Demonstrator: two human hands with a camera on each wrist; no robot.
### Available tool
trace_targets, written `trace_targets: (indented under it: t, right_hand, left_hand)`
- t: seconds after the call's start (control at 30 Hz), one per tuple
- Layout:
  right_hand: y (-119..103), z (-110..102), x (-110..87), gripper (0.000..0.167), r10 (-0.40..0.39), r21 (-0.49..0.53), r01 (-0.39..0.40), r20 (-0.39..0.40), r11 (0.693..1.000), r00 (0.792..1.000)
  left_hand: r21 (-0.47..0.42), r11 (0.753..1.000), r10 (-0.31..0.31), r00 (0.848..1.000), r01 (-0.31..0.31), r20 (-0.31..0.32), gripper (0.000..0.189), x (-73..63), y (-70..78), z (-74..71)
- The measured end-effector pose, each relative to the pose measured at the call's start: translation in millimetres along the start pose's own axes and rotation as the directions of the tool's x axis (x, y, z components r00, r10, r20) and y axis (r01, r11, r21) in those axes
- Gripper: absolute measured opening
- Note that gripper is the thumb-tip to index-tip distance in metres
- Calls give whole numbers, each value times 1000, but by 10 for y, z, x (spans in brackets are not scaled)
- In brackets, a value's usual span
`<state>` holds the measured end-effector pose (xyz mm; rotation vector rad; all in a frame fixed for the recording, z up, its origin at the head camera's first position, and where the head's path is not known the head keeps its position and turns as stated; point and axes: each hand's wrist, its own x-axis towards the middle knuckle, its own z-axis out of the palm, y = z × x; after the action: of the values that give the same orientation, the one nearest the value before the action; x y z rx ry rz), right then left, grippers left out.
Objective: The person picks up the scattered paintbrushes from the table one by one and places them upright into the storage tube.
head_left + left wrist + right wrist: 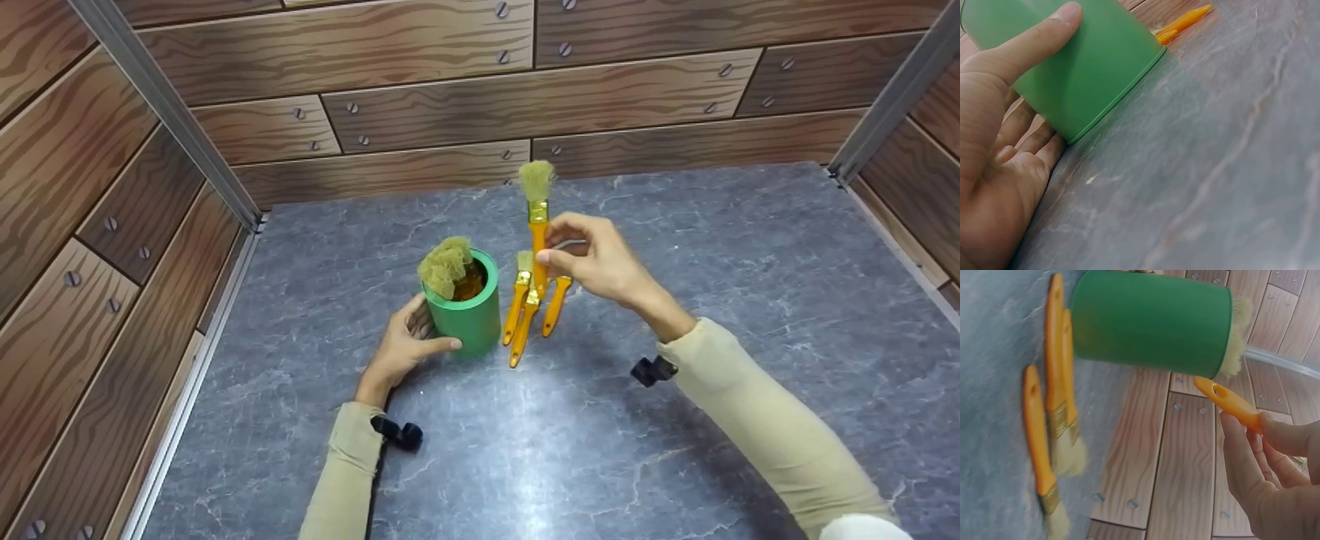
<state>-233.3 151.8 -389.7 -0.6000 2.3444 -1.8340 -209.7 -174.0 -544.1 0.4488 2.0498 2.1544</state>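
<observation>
My left hand (405, 345) holds the side of a green cylindrical cup (469, 330), thumb across its front and fingers behind. Pale bristles (448, 266) of paintbrushes stick up out of the cup on its left side. Between thumb and fingers, my right hand (596, 259) pinches a paintbrush (538, 225) by its orange handle, bristles upward, to the right of the cup and above the table. In the right wrist view, the handle's holed end (1221, 392) points toward the cup's rim. Three more brushes lie on the table beside the cup, one of them a loose brush (1039, 433).
The grey marbled tabletop (300, 450) spreads under everything. Wood-patterned panels (420, 112) stand at the back and both sides, with metal posts (180, 112) at the corners. Small black devices, including a black wrist device (397, 433), sit at both wrists.
</observation>
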Motion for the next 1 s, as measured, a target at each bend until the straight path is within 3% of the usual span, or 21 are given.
trace_targets:
  t: [0.3, 0.73, 1.0]
  right_hand:
    - [-197, 159, 86, 15, -67, -10, 67, 10, 998, 998]
    - [-365, 316, 158, 12, -186, -142, 187, 18, 972, 982]
    - [-455, 421, 202, 13, -226, -124, 229, 37, 966, 973]
  left_hand:
    - [1, 1000, -3, 1000, 3, -8, 106, 7, 4, 5]
    - [1, 1000, 7, 1000, -7, 5, 103, -3, 15, 12]
    - [2, 1000, 5, 1000, -5, -1, 101, -4, 6, 5]
